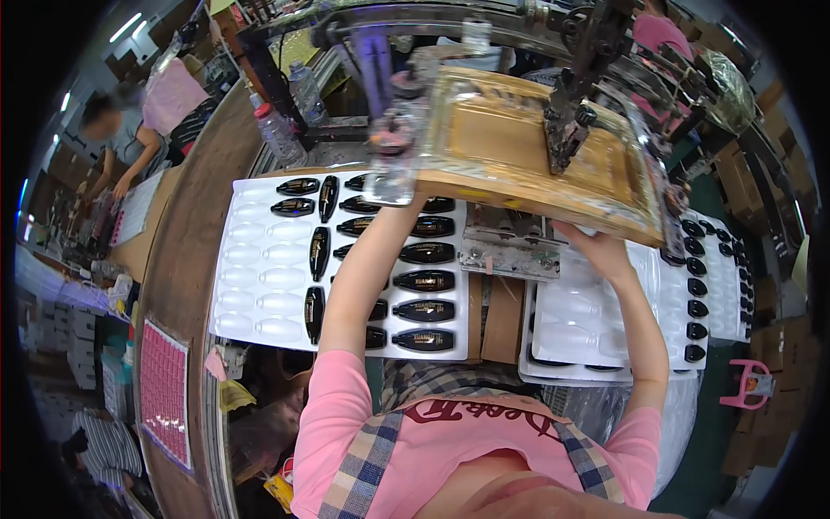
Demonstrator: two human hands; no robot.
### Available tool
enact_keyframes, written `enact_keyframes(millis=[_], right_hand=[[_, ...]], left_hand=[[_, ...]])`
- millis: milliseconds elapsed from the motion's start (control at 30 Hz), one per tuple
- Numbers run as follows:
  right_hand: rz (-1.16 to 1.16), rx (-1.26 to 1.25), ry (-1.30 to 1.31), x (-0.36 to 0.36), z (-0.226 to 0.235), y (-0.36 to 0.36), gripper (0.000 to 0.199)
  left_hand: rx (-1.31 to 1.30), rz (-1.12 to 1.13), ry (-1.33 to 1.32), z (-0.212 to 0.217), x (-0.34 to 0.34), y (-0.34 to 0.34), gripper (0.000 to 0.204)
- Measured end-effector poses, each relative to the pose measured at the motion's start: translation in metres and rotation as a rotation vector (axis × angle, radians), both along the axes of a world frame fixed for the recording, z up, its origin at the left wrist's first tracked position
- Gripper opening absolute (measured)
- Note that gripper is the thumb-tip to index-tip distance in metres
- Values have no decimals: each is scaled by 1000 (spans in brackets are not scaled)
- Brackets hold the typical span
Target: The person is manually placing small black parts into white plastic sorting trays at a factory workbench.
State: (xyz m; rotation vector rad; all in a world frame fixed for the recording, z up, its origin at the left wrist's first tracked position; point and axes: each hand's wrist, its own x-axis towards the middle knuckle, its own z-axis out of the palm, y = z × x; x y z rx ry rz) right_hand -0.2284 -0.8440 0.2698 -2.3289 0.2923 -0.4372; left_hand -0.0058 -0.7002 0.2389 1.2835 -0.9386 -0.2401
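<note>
A wood-coloured screen-printing frame (553, 203), its middle a tan panel, hangs tilted in a metal machine over the bench. My left hand (418, 202) reaches up beneath its left end; the fingers are hidden behind the frame. Below the frame's right part is my right hand (598, 251), fingers partly covered but stretched out and apart, near a metal jig (510, 253). Nothing shows in it. Glossy black bottle-shaped pieces (424, 281) with gold print lie in rows on a white moulded tray (259, 303), under and beside my left forearm.
More white trays (575, 324) lie at the right, several with black pieces (697, 285). A clear bottle with a red cap (278, 134) stands behind the left tray. A pink stool (746, 385) is on the floor at right. Another person (138, 138) works at far left.
</note>
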Motion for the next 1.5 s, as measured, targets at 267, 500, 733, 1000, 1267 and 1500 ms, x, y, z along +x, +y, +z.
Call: enact_keyframes(millis=[267, 500, 733, 1000, 1267, 1500], right_hand=[[56, -217, 96, 4, -2, 19, 56], [-470, -538, 67, -108, -69, -164, 39], [-866, -616, 698, -137, -60, -216, 58], [-666, -372, 12, -153, -66, -198, 40], [-182, 83, -185, -65, -27, -62, 43], [23, -131, 73, 13, 5, 17, 49]], left_hand=[[81, 548, 75, -45, 73, 170, 19], [335, 1051, 52, -136, 121, 303, 19], [899, 1256, -38, -146, 118, 305, 29], [534, 967, -334, -86, 64, 181, 13], [165, 220, -613, -31, -9, 4, 22], [-11, 60, 1, 7, 7, 23, 20]])
